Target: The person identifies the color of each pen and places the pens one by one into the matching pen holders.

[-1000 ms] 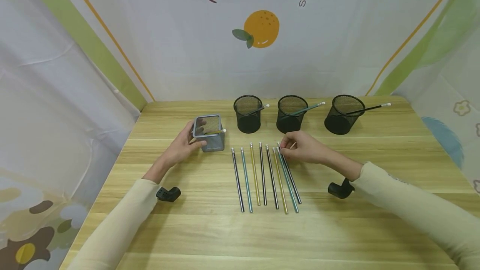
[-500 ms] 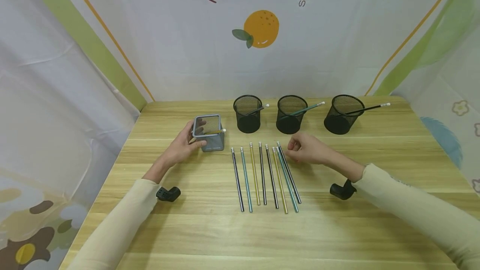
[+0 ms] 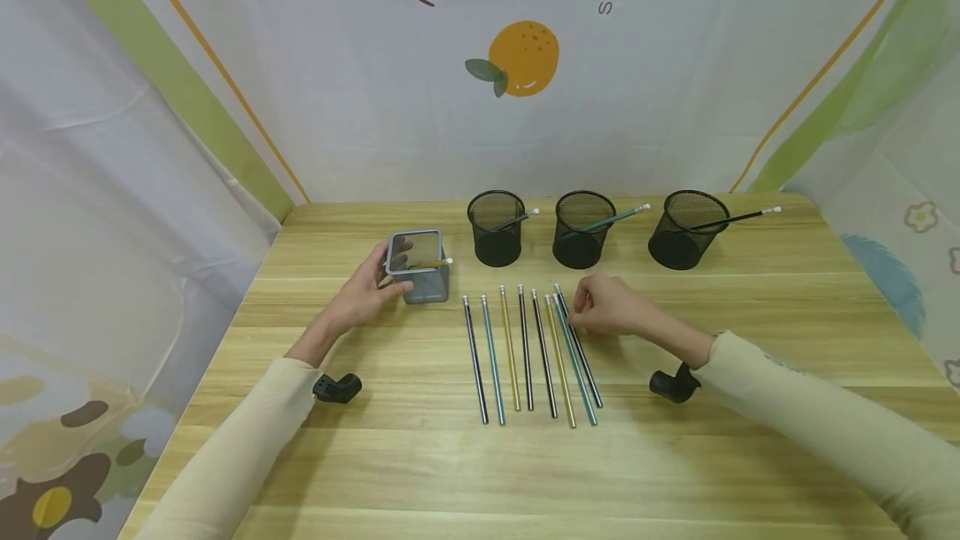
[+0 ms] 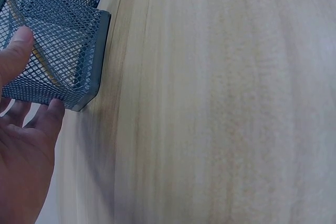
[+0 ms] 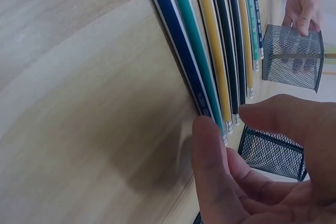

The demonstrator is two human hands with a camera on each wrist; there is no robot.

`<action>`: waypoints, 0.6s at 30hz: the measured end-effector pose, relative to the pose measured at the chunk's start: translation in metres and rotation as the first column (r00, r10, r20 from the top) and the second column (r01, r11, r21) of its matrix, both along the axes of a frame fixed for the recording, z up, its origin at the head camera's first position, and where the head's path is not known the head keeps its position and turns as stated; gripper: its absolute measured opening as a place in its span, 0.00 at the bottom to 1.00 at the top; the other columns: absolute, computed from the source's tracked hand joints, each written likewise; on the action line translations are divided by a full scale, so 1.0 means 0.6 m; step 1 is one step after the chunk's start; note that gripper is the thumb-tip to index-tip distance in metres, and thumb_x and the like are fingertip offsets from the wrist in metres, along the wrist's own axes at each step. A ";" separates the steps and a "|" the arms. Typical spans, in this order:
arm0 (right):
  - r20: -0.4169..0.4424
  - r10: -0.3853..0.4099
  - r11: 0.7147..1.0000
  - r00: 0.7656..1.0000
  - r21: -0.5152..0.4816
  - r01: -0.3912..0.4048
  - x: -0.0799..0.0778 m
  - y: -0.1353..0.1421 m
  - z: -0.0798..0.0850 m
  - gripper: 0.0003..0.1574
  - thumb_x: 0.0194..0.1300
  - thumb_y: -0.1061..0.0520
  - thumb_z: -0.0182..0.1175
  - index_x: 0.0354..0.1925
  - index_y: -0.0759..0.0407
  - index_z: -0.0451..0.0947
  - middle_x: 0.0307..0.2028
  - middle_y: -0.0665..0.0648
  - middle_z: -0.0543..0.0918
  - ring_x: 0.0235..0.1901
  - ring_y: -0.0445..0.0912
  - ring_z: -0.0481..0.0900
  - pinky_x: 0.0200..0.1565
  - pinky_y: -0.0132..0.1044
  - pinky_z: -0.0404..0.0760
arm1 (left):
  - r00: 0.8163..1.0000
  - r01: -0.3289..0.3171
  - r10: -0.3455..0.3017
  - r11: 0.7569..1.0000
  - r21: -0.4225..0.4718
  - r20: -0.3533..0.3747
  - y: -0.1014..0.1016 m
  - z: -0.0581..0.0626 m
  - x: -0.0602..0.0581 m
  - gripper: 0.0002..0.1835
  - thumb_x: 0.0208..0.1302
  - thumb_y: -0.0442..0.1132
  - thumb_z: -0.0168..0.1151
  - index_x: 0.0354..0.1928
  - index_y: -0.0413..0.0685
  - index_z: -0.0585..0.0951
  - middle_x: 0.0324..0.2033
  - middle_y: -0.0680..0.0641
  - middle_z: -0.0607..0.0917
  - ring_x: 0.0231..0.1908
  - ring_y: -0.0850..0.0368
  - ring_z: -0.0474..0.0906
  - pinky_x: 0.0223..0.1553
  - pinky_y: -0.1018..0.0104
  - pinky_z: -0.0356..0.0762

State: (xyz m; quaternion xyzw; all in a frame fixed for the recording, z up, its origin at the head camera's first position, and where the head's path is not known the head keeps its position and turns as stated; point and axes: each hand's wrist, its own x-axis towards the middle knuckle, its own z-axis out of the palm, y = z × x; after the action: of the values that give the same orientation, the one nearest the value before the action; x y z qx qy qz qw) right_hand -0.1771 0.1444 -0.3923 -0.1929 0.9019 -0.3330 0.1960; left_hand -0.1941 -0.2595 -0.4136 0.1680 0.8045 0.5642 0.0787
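My left hand [image 3: 358,298] holds a grey square mesh pencil holder [image 3: 427,287], thumb on the near side and fingers round the far side. Inside it leans a yellow pencil [image 3: 433,263] with a white eraser. Several pencils lie side by side on the table, navy, teal, yellow and black, eraser ends away from me. My right hand [image 3: 611,307] is at the rightmost one, a navy pencil [image 5: 176,45], with a fingertip right at its side near the eraser end. In the right wrist view thumb and forefinger stand apart, and that pencil's eraser is hidden behind the fingers.
Along the back of the wooden table [image 3: 420,473] stand three round black mesh holders: a left one [image 3: 497,248], a middle one [image 3: 576,250] and a right one [image 3: 675,248], each with one pencil leaning out. A printed cloth [image 3: 360,107] hangs behind.
My right hand first drew back right from the pencils' eraser ends, then came toward me and back against the rightmost pencil, a little lower along it. The left hand and holder stayed put.
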 end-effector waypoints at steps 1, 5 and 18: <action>-0.004 0.003 1.000 1.000 0.007 -0.003 0.000 -0.001 -0.001 0.09 0.64 0.63 0.67 0.30 0.63 0.75 0.19 0.53 0.82 0.19 0.44 0.79 0.25 0.34 0.77 | 1.000 0.001 -0.001 1.000 0.001 -0.002 0.000 0.000 0.000 0.38 0.70 0.24 0.59 0.77 0.36 0.54 0.74 0.36 0.59 0.74 0.37 0.52 0.73 0.44 0.53; -0.014 0.008 0.999 1.000 0.037 -0.008 -0.001 -0.005 -0.001 0.09 0.62 0.64 0.66 0.28 0.63 0.76 0.19 0.53 0.81 0.18 0.43 0.78 0.25 0.34 0.77 | 1.000 0.003 -0.003 1.000 0.003 -0.002 0.000 0.001 0.000 0.38 0.71 0.24 0.59 0.77 0.36 0.54 0.74 0.36 0.59 0.74 0.37 0.52 0.73 0.44 0.53; -0.014 0.040 0.987 0.999 0.157 -0.037 -0.004 -0.017 -0.005 0.12 0.57 0.65 0.64 0.20 0.58 0.75 0.15 0.50 0.79 0.18 0.43 0.76 0.23 0.32 0.72 | 1.000 0.007 -0.007 1.000 0.001 0.004 -0.001 0.001 0.001 0.38 0.72 0.24 0.59 0.78 0.38 0.53 0.75 0.36 0.58 0.74 0.38 0.52 0.72 0.43 0.54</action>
State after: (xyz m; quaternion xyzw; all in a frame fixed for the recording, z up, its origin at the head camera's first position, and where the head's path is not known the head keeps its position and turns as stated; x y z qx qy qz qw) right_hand -0.1792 0.1345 -0.3953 -0.1973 0.9230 -0.2557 0.2092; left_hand -0.1934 -0.2599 -0.4130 0.1697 0.8035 0.5647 0.0821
